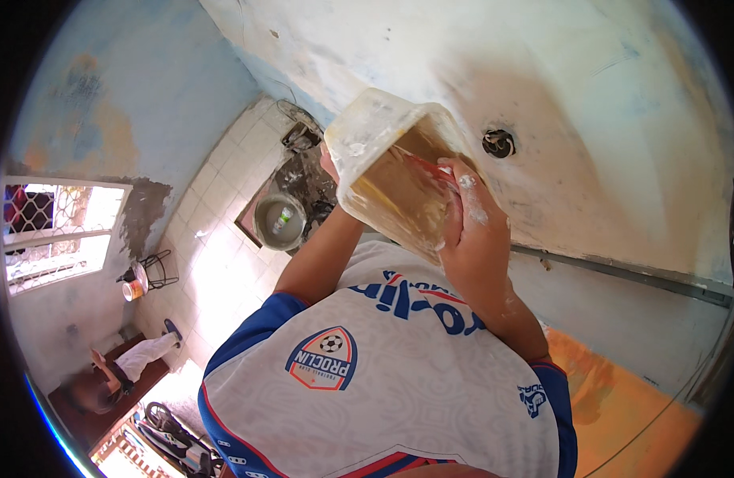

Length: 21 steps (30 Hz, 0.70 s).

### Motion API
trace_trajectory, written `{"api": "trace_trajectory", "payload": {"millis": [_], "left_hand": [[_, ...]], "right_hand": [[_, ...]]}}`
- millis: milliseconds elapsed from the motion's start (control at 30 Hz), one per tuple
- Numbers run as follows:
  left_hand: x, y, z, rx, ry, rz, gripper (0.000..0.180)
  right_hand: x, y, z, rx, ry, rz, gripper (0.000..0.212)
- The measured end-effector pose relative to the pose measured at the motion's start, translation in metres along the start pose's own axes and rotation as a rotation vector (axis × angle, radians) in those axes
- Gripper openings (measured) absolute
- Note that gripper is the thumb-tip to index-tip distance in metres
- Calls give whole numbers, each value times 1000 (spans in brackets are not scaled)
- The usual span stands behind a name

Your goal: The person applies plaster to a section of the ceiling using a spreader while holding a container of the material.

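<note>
A whitish plastic container (pixel 375 119), rectangular and smeared with plaster, is tilted in front of my chest with its mouth toward me. My left hand (pixel 329 163) is closed on its far-left side, with only some fingers showing past the wall. My right hand (pixel 472 215), with white smears on its fingers, reaches into the container's mouth. Its fingers are closed on a red tool (pixel 422 166) that lies inside; its working end is hidden, so I cannot tell its exact kind. Yellowish-brown inner walls show around it.
A patchy wall (pixel 606 143) with an open socket hole (pixel 498 143) and loose wires stands close ahead. A grey bucket (pixel 281 223) with a small bottle in it sits on the tiled floor (pixel 199 247). A person (pixel 116 374) lies or sits at lower left, near a grated window (pixel 60 231).
</note>
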<state>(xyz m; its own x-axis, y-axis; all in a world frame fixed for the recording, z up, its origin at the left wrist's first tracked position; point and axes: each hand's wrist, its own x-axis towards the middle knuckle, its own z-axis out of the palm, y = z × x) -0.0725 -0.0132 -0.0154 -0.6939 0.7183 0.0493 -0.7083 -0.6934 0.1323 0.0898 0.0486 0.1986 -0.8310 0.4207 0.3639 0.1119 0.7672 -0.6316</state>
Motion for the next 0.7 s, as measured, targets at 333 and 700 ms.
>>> {"api": "trace_trajectory", "payload": {"millis": [333,700], "left_hand": [[-6,7,-2,87,42,88,92],[-13,6,-10,82,-17,114,86]], "right_hand": [[-5,2,9,-15,-59,31,43],[-8,13,15,84,-98,-14,49]]}}
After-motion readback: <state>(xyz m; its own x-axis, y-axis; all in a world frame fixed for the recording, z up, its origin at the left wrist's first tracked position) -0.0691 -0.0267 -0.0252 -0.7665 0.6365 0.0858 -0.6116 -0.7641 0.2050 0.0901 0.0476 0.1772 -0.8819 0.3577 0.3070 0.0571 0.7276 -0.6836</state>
